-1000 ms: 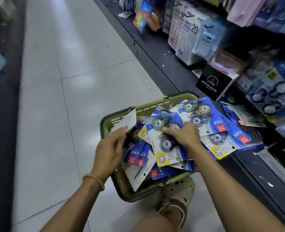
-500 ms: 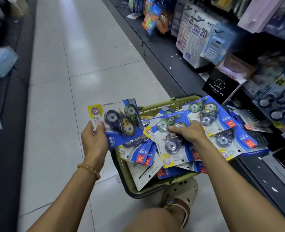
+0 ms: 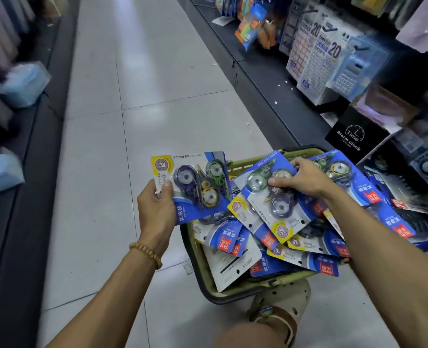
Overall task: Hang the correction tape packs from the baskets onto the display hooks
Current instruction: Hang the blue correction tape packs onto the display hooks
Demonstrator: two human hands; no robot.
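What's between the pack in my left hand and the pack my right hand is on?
In the head view, little: the held pack in the left hand nearly meets the pack under the right hand; the basket rim and lower packs show between.

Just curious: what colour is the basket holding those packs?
Olive green basket with a dark rim, seen in the head view.

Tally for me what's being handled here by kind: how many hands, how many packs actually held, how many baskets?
Hands: 2, the left hand and the right hand
Correction tape packs held: 2, the left-hand pack lifted clear, the right-hand pack on top of the pile
Baskets: 1, the olive basket, heaped with more packs too overlapped to count
Total: 5
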